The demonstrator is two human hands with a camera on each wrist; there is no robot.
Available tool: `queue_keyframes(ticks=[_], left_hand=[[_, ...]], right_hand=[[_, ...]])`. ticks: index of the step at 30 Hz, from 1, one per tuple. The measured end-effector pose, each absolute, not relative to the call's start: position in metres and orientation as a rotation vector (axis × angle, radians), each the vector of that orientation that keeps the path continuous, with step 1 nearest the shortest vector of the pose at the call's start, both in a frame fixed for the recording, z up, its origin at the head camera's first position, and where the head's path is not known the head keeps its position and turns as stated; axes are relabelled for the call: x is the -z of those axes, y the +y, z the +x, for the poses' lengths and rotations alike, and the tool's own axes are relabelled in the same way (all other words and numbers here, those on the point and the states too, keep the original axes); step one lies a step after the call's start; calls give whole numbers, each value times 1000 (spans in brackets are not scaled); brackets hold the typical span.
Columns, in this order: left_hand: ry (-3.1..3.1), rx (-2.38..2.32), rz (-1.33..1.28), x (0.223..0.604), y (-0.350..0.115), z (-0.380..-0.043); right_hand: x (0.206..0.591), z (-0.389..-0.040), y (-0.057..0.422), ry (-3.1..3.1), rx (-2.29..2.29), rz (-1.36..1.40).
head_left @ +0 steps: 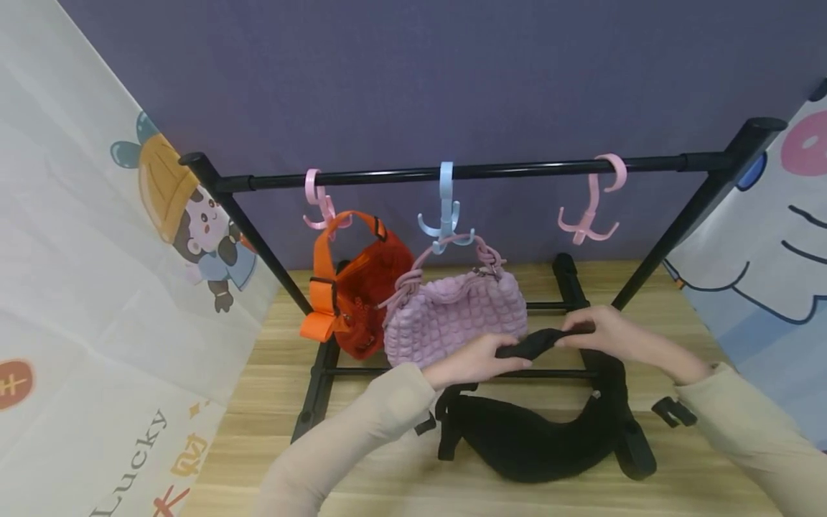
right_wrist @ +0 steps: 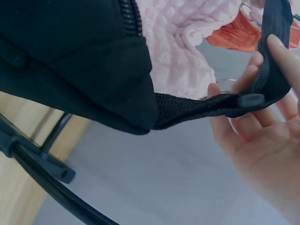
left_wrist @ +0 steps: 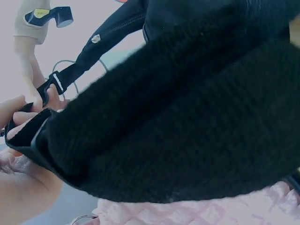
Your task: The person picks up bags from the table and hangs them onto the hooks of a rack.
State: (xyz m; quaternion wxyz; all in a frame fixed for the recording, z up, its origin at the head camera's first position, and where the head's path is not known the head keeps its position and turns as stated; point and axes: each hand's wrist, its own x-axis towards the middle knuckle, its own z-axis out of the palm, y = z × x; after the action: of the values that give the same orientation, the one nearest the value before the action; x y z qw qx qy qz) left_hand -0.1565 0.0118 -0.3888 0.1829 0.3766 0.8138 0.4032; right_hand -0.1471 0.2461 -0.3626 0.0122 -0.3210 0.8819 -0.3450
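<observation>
A black crescent-shaped bag point(head_left: 530, 438) with a zipper lies low at the front of the rack, its right end over the rack's foot. Its black strap point(head_left: 536, 344) runs up between both hands. My left hand point(head_left: 474, 359) grips the strap in front of the lilac puffy bag point(head_left: 455, 316). At the strap's right end, my right hand point(head_left: 601, 329) pinches it between thumb and fingers. In the right wrist view the strap bends through the fingers of the right hand point(right_wrist: 262, 140). The black bag point(left_wrist: 187, 122) fills most of the left wrist view.
A black rack bar point(head_left: 517, 170) carries a left pink hook point(head_left: 326, 208), a blue hook point(head_left: 446, 208) and a right pink hook point(head_left: 588, 215). An orange bag point(head_left: 368, 287) hangs at left; the lilac bag's handle meets the blue hook. A purple-grey panel point(head_left: 413, 79) stands behind.
</observation>
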Motion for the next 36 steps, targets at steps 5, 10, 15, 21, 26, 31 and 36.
queue_keyframes(ticks=[5,10,15,21,26,31,36], left_hand=[[2260,-1163,1017,379,11,-159],[2204,-1198,962,368,11,-159],[2184,-1206,1019,360,12,-163],[2225,-1182,1059,351,14,-169],[2286,-1179,1053,345,16,-173],[2403,-1146,1121,334,18,-176],[2563,-1062,1255,321,19,-179]], right_hand=[[350,-146,249,2831,1036,-1013],[340,-145,253,2865,1008,-996],[331,-143,257,2893,975,-934],[321,-145,262,2992,899,-879],[315,-147,267,3094,829,-897],[308,-150,272,3231,763,-1011],[301,-151,277,3316,743,-1051]])
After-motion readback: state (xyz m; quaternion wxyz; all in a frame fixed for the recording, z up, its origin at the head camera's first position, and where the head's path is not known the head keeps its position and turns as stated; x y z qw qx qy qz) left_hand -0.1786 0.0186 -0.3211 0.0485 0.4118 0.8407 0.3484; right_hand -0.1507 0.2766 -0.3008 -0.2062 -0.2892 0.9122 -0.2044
